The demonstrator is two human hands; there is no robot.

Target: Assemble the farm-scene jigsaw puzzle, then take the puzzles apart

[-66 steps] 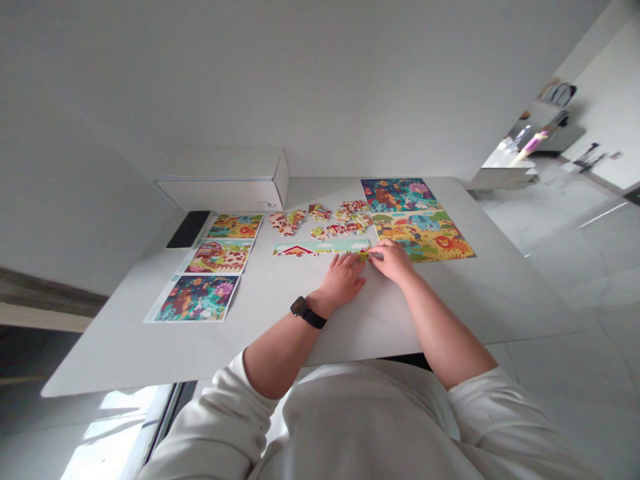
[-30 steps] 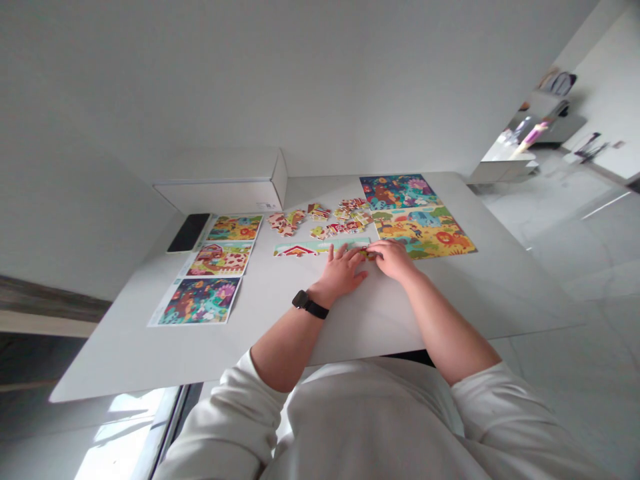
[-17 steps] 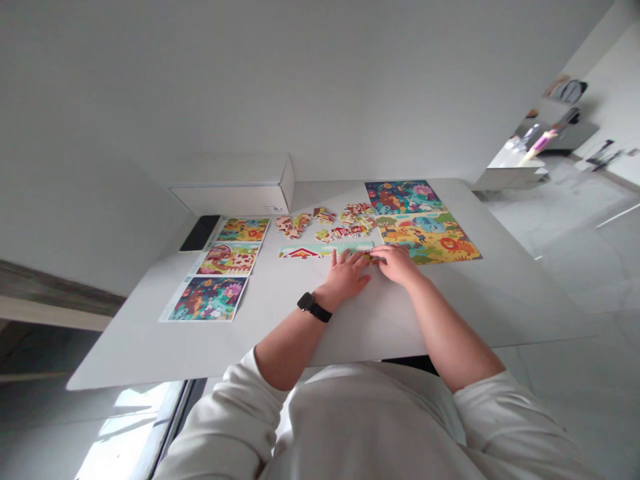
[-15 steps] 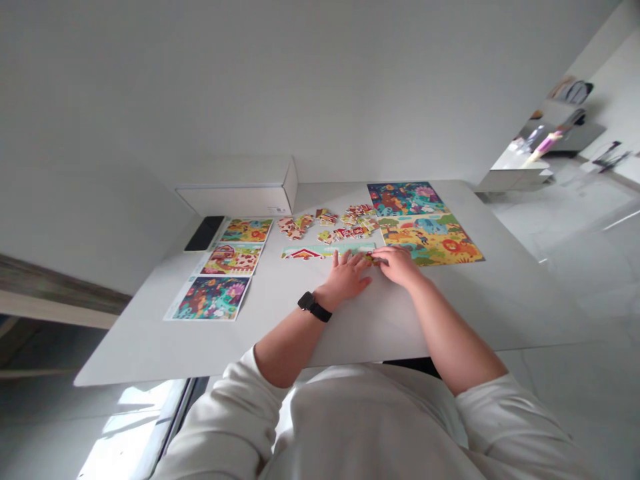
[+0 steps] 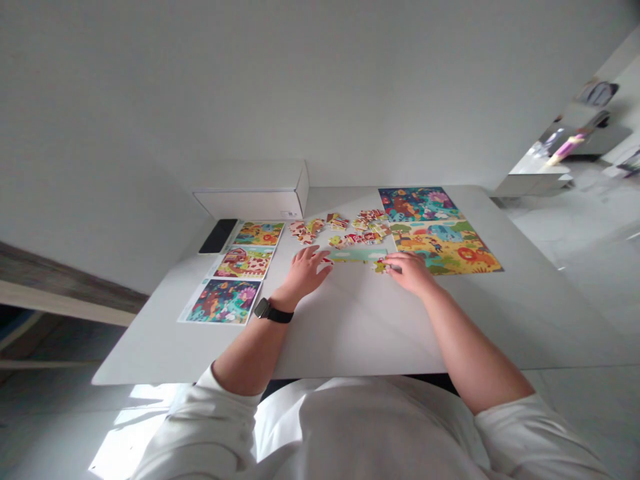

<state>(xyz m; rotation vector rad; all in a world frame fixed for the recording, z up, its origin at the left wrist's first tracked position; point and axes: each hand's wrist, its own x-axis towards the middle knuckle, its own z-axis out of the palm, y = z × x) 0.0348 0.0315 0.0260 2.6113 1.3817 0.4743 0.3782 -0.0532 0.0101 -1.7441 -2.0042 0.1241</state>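
Left hand (image 5: 305,270), grip spread flat, rests on the left end of the puzzle strip (image 5: 357,255); right hand (image 5: 413,272), grip pinched on a small piece (image 5: 381,267) at its right end. White tabletop (image 5: 360,320), plain pale wall (image 5: 320,87); box (image 5: 255,193) label too small to read

A white long-sleeved top (image 5: 360,433) is worn. Its left sleeve (image 5: 210,417) and right sleeve (image 5: 530,437) are gathered near the elbows. A black watch (image 5: 273,311) with a dark face is strapped on the wrist behind the left hand (image 5: 306,270).
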